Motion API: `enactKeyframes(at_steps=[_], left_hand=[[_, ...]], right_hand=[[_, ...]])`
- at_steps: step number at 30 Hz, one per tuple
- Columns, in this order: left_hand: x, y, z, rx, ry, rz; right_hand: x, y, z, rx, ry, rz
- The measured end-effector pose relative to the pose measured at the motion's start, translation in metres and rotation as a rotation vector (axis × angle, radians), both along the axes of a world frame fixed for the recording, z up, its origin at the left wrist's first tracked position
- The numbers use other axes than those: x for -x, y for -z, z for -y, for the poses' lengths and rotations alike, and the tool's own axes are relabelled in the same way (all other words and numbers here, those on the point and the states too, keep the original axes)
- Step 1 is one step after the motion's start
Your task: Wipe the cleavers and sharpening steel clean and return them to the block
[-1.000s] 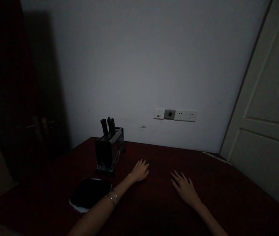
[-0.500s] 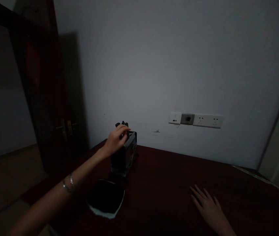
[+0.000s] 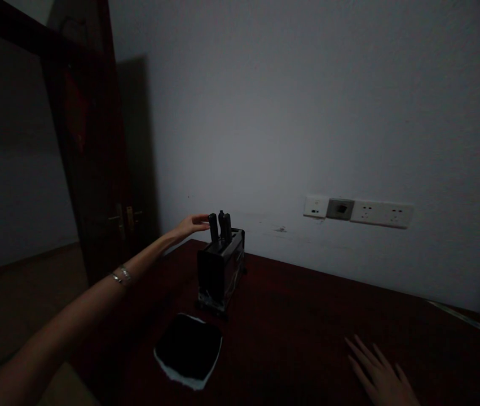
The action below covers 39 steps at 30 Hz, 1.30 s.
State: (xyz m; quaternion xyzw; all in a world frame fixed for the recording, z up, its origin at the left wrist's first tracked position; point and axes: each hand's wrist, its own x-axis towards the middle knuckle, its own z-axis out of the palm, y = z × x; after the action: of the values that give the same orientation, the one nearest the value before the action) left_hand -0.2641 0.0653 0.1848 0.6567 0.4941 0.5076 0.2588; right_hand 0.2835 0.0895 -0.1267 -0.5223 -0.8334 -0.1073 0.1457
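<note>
A black knife block (image 3: 220,270) with a shiny side panel stands on the dark red table. Several black handles rise from its top, among them a knife handle (image 3: 213,227) at the left. My left hand (image 3: 192,224) is at that handle's left side, with thumb and fingers stretched toward it and a gap between them. Its fingertips meet the handle's edge in the view; whether they touch it I cannot tell. My right hand (image 3: 381,375) lies on the table at the lower right, fingers spread, holding nothing.
In front of the block lies a dark, square-like flat piece (image 3: 189,347) with a pale, ragged edge. The table (image 3: 290,316) meets a pale wall (image 3: 265,129) with sockets (image 3: 381,214). At the left stands a dark red door (image 3: 100,169) with a metal handle.
My left hand has moved from over the block's handles to their left side, uncovering them. My right hand stays spread on the table. The view has shifted slightly left.
</note>
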Motion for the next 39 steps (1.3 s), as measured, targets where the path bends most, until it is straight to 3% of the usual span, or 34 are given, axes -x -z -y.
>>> enactKeyframes(at_steps=[10,21,28,39], left_hand=[[-0.021,0.002,-0.005,0.037,0.055,-0.028],[-0.012,0.015,-0.016,0.039,0.033,0.039],[-0.010,0.014,-0.018,0.037,0.011,0.018],[-0.009,0.013,-0.016,0.040,0.048,0.002]], right_hand=[[0.003,-0.005,0.006,0.011,-0.013,-0.068],[0.002,-0.007,0.003,0.024,-0.012,-0.113],[0.001,-0.006,0.005,0.000,-0.029,-0.111],[0.007,-0.020,0.010,0.050,0.011,-0.111]])
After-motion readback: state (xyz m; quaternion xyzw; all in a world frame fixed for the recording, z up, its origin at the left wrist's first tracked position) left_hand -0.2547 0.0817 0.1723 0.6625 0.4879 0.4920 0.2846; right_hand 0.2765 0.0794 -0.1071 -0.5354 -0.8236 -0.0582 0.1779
